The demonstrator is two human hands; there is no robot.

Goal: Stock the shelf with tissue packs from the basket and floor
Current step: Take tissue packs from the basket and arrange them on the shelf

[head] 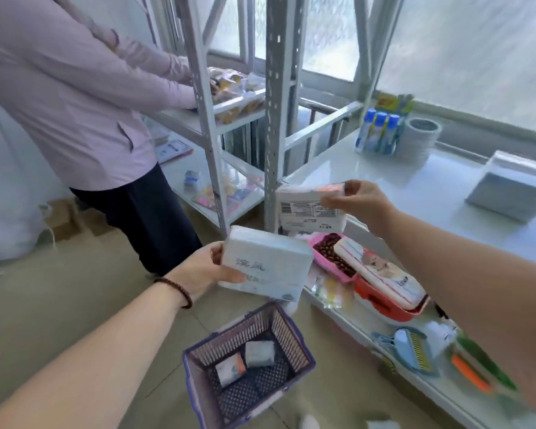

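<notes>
My left hand grips a white tissue pack by its left end, held above the purple basket on the floor. My right hand holds a second white tissue pack with an orange stripe by its right end, next to the shelf's upright post and at the corner of the white upper shelf. Two small tissue packs lie in the basket, one with an orange mark and one plain white.
A person in a pink top stands at the left shelf unit. The lower shelf holds a pink tray, an orange tray with a pencil case, and brushes. Bottles, tape rolls and a bag stack sit on top.
</notes>
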